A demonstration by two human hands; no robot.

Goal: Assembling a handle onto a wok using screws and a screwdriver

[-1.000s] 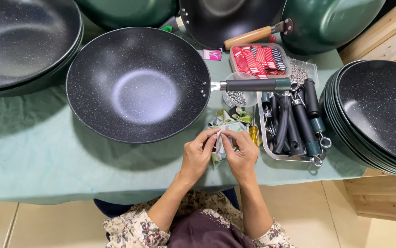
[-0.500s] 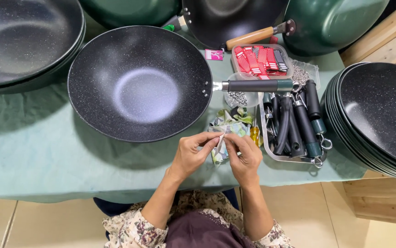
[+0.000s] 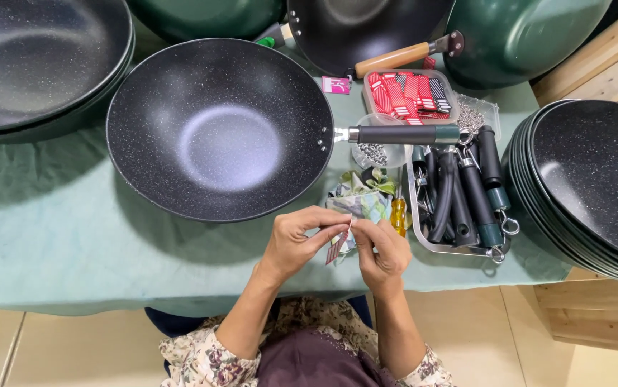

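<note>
Both hands meet at lower centre of the frame, just over the near edge of the table; left hand (image 3: pixel 300 240) and right hand (image 3: pixel 384 251) are each pinched shut on the same small red-and-white tag (image 3: pixel 338 246), thumb and forefinger tips closed on it, the tag hanging between them at a slant; whether a string or loop is attached is too small to tell; remaining fingers curled in, nothing else held. Just above the hands: a crumpled heap of greenish wrappers (image 3: pixel 359 199); right of that a yellow-handled screwdriver (image 3: pixel 398 215), upright in frame, beside the right hand. Centre: large black speckled wok (image 3: pixel 219 129) sitting on the green tablecloth (image 3: pixel 58 222), its dark handle (image 3: pixel 406 134) pointing to the right. Right of centre: metal tray (image 3: pixel 415 215) full of loose black and green handles (image 3: pixel 467 190), some with hanging rings at the lower end. Above the tray: clear tub of more red-and-white tags (image 3: pixel 409 92); beside it a tub of small metal fasteners (image 3: pixel 477 115); another small cup of them (image 3: pixel 375 153) under the wok's handle. Right edge: stack of black woks (image 3: pixel 596 186) on a wooden stand. Upper left: another stack of dark woks (image 3: pixel 36 61). Top: green-bodied woks (image 3: pixel 524 39), one with a wooden handle (image 3: pixel 395 59).
</note>
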